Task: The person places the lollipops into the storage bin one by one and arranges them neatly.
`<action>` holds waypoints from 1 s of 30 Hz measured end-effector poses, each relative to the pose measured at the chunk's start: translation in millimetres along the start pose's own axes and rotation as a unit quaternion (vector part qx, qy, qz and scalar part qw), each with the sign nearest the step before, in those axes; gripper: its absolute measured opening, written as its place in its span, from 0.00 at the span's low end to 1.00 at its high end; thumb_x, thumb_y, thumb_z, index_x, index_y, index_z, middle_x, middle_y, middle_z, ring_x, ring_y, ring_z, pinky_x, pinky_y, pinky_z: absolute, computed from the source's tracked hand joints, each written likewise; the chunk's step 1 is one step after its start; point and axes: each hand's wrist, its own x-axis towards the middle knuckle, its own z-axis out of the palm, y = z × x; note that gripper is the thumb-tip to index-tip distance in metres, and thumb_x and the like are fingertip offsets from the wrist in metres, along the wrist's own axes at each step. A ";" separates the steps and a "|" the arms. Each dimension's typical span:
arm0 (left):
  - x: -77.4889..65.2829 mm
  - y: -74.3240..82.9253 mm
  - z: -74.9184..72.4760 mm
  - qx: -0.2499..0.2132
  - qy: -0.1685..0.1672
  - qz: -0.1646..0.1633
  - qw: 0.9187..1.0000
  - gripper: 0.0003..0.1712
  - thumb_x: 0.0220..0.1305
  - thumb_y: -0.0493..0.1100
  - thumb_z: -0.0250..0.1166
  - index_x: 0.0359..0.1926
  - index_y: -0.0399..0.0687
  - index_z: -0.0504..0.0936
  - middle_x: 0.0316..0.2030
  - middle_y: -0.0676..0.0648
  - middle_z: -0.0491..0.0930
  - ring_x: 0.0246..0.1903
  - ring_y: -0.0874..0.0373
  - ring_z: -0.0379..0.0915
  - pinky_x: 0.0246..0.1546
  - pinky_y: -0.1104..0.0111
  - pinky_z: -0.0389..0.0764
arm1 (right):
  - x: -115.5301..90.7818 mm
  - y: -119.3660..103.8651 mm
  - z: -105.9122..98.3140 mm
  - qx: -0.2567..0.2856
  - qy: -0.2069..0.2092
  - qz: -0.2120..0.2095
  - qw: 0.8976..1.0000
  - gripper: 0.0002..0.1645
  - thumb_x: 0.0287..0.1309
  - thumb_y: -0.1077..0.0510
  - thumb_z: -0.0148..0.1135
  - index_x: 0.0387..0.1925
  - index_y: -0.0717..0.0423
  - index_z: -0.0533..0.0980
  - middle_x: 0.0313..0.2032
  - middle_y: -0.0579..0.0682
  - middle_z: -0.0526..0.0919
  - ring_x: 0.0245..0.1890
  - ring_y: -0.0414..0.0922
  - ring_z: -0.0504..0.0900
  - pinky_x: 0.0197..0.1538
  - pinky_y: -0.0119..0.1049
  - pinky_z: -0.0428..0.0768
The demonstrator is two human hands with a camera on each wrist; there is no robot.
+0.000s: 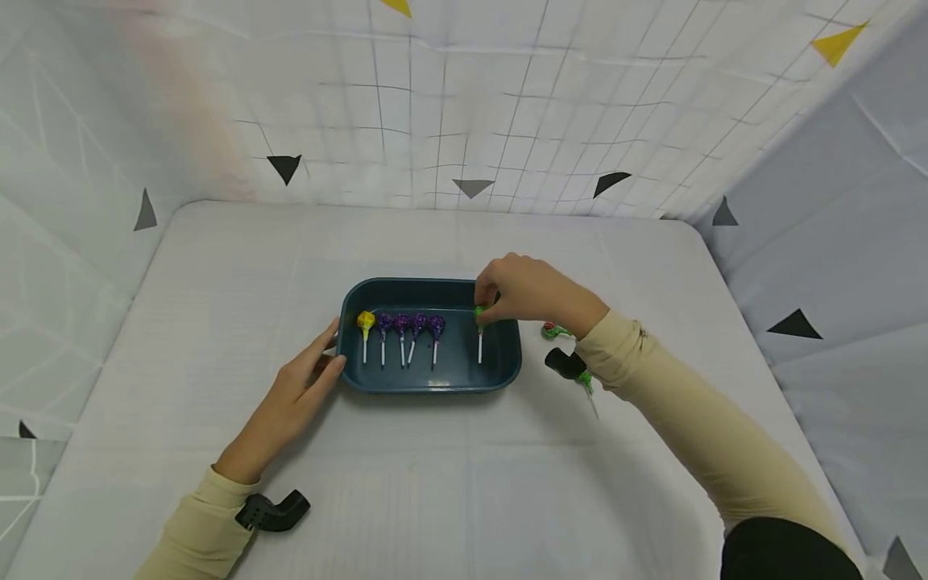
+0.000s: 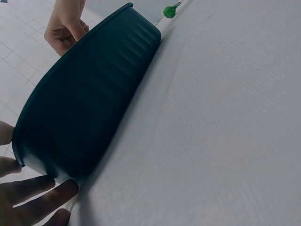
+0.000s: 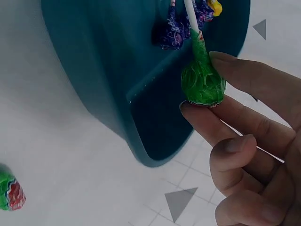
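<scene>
My right hand (image 1: 532, 290) pinches a green-wrapped lollipop (image 3: 203, 82) by its head between thumb and fingertips, over the right part of a dark teal tray (image 1: 435, 385). The lollipop's white stick points toward the near side. Against the tray's left end rests my left hand (image 1: 293, 395), its fingers extended along the end wall (image 2: 35, 162). Inside the tray stand out a yellow lollipop (image 1: 366, 320) at the far left and, beside it, a row of several purple lollipops (image 1: 418, 322), sticks toward the near side.
On the white table (image 1: 406, 483), right of the tray, lie a green and red lollipop (image 1: 554, 330) and another green lollipop (image 1: 586, 380), both partly hidden by the right wrist and its black camera (image 1: 565, 364). White cloth walls (image 1: 464, 105) surround the table's back and sides.
</scene>
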 end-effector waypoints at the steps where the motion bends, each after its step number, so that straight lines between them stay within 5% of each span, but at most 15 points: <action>1: 0.1 0.1 0.1 0.000 0.000 -0.001 1.000 0.36 0.83 0.48 0.50 0.83 0.49 0.50 0.71 0.32 0.70 0.58 0.41 0.81 0.60 0.42 0.77 | 1.8 -0.7 0.9 0.002 -0.001 -0.001 1.000 0.09 0.55 0.49 0.79 0.35 0.47 0.88 0.34 0.41 0.89 0.38 0.41 0.85 0.42 0.41 0.84; 22: 0.4 -2.0 1.8 0.000 -0.001 -0.001 1.000 0.36 0.83 0.48 0.50 0.83 0.51 0.50 0.71 0.33 0.70 0.57 0.40 0.81 0.61 0.41 0.77 | 43.2 -13.7 20.8 -0.030 -0.061 0.013 0.998 0.13 0.57 0.50 0.77 0.41 0.51 0.89 0.41 0.46 0.91 0.41 0.44 0.88 0.48 0.44 0.87; 30: -0.4 -0.1 0.1 -0.003 0.001 0.001 1.000 0.36 0.83 0.48 0.51 0.83 0.50 0.50 0.71 0.33 0.71 0.57 0.41 0.82 0.60 0.43 0.78 | 52.0 -20.6 24.4 -0.063 -0.065 0.006 0.996 0.09 0.56 0.51 0.78 0.36 0.50 0.90 0.38 0.45 0.91 0.37 0.43 0.86 0.44 0.42 0.86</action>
